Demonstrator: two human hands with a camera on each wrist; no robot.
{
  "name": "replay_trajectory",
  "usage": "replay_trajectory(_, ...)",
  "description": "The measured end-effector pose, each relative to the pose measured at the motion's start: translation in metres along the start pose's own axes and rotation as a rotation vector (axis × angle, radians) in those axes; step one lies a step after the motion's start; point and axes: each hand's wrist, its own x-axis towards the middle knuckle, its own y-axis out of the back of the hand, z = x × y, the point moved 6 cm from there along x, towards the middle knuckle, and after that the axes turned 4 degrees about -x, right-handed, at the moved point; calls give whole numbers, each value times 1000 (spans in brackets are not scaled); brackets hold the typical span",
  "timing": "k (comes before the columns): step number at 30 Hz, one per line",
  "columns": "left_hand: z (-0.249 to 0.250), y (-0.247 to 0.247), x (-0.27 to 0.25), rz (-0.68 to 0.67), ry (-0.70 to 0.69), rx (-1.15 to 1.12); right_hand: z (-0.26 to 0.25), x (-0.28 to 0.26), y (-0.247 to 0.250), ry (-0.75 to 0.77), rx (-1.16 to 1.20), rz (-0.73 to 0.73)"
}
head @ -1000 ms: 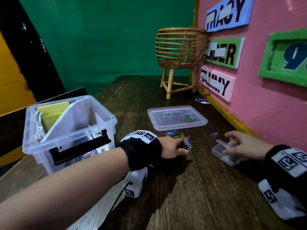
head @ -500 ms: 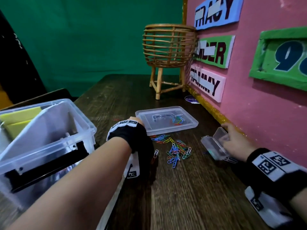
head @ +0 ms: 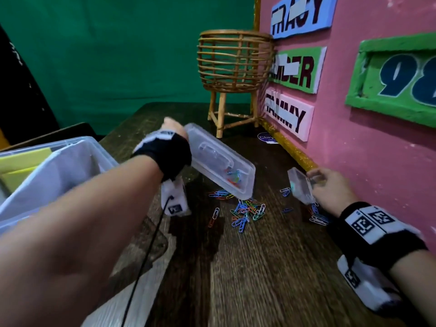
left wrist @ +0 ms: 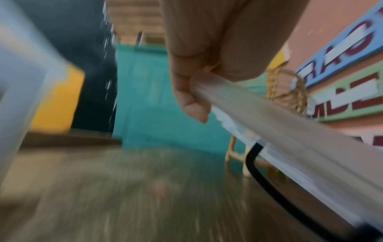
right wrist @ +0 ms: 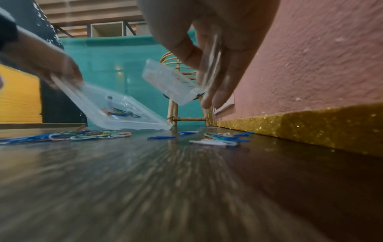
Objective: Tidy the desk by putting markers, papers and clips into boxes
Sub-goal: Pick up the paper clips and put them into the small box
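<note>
My left hand (head: 173, 128) grips the far edge of a clear flat lid (head: 219, 161) and holds it tilted, its low edge near the desk; a few coloured clips (head: 232, 177) lie inside it. In the left wrist view the fingers (left wrist: 192, 101) curl round the lid's rim (left wrist: 269, 117). A pile of coloured paper clips (head: 245, 212) lies on the dark wooden desk below. My right hand (head: 330, 185) holds a small clear clip box (head: 299, 188) tipped on end beside the pink wall; the box (right wrist: 170, 85) hangs open, with more clips (right wrist: 215, 140) under it.
A large clear storage box (head: 54, 175) with yellow paper (head: 21, 161) stands at the left. A rattan basket stand (head: 233, 74) stands at the back by the pink wall (head: 365, 161) with its gold strip (head: 290, 147). A round sticker (head: 266, 138) lies near the strip.
My left hand left the clip pile, reached back and lifted the flat lid's far edge, tilting it. My right hand raised the small box onto its end; the camera panned right.
</note>
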Motion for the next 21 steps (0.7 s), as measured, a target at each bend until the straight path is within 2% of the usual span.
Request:
replay_trajectory(3,29,27,6,100,-149,30,1,0,-1,1,-7,6)
replay_trajectory(7,59,29,-1,50,-360,110,3,-1,3,-27,-56,44)
replay_trajectory(11,88,31,-18,11,-587,222,1,0,1,17,-88,21)
replay_trajectory(15,112,36,-34,35,-804,130,2,-2,-3,16,-102,-32)
replay_trajectory(18,125,42,-42,89,-902,68,-1,-5,2,25,-123,10)
replay_trajectory(19,125,44,-41,125,-890,55,-2,-6,3,24,-127,14)
replay_trajectory(21,119,42,-32,187,-780,15,-3,-5,2,15,-123,-1)
